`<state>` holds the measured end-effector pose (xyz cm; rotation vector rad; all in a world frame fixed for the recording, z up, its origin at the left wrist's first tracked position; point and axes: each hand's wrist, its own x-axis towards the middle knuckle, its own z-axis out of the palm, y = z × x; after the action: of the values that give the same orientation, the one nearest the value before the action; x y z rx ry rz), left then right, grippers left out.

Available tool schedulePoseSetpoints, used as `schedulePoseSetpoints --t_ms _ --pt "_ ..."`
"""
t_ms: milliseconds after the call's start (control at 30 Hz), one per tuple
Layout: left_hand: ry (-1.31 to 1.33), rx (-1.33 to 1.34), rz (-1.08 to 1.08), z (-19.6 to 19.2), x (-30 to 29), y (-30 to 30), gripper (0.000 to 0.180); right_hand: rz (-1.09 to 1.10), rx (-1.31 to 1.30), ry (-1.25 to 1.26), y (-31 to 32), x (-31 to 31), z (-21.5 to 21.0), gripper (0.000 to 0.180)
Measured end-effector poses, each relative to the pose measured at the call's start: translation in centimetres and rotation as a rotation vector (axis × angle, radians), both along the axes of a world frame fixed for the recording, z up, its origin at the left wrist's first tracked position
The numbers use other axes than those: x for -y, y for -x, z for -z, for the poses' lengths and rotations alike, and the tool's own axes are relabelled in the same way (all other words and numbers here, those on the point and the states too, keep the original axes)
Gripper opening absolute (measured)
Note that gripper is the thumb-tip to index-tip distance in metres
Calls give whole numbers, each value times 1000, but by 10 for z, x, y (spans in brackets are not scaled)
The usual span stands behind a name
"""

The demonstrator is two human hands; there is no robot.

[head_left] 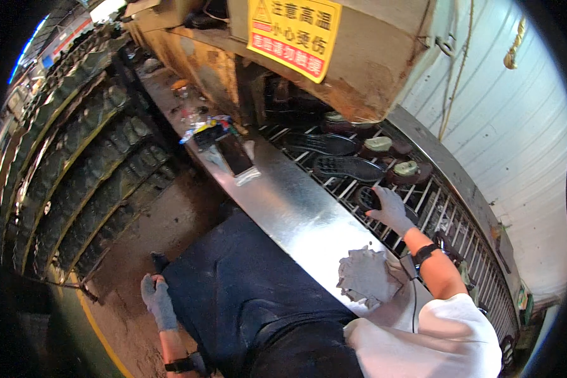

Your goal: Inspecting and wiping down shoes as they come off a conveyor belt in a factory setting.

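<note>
My right hand [392, 213], in a grey glove with bare fingertips, reaches over the metal roller conveyor. Its thumb and fingers close round the near end of a black shoe sole [366, 198], partly hidden under the hand. Just beyond lie two more black soles, the nearer sole [348, 168] and the farther sole [324, 144], treads up. Beside them stand dark shoe uppers with pale tops, including one upper [408, 171]. My left hand [155, 302], gloved alike, hangs low beside the dark apron [233, 277]. Its fingers are loosely bent and apart, with nothing visible in them.
A shiny metal ledge [277, 198] runs between me and the rollers [444, 211]. On it lie a grey cloth [365, 276] and a dark flat rectangular object [233, 154]. The machine housing [378, 57] overhangs the conveyor. Shelves of shoe-shaped forms [88, 157] stand at left.
</note>
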<state>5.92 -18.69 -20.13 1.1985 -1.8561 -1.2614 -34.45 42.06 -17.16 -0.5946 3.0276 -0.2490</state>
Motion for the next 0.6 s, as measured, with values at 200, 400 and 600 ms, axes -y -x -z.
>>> schedulePoseSetpoints --t_ms 200,400,600 --pt "717 182 -39 -37 -17 -23 15 -161 -122 120 -15 32 -41 82" --pt "-806 -365 747 -59 -139 65 53 -850 -37 243 -112 145 -127 77" --pt "-618 -65 632 -61 -195 104 64 -383 284 598 -23 89 -6 95"
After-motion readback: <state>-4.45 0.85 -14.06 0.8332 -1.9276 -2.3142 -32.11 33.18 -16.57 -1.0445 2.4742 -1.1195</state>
